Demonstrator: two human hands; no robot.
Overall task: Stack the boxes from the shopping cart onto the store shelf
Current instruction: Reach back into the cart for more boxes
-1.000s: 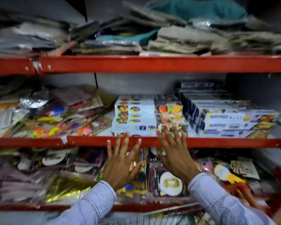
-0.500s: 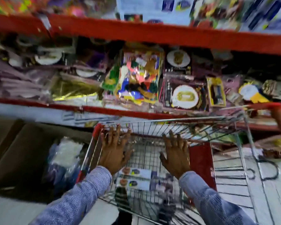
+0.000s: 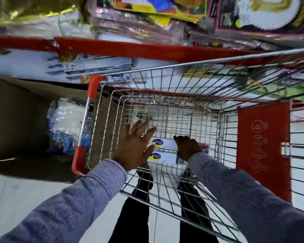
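Note:
Two white boxes with blue and yellow logos lie side by side on the floor of the wire shopping cart (image 3: pixel 182 66): one farther (image 3: pixel 167 143), one nearer (image 3: pixel 165 157). My left hand (image 3: pixel 135 146) hovers at their left ends with fingers spread, the thumb touching the farther box. My right hand (image 3: pixel 187 148) rests on their right ends, fingers curled down over the farther box's edge. The red-edged store shelf (image 3: pixel 130 50) runs across the top, beyond the cart.
A brown cardboard carton (image 3: pixel 16 116) holding clear plastic packets (image 3: pixel 65 123) stands on the floor left of the cart. Flat white boxes (image 3: pixel 95 64) lie on the lowest shelf. A red panel (image 3: pixel 263 146) hangs in the cart's right side. Shiny packets crowd the shelf above.
My view dropped from the shelf into the cart. Both hands left the shelf edge, came down inside the basket and reached the two boxes; the right hand's fingers curled.

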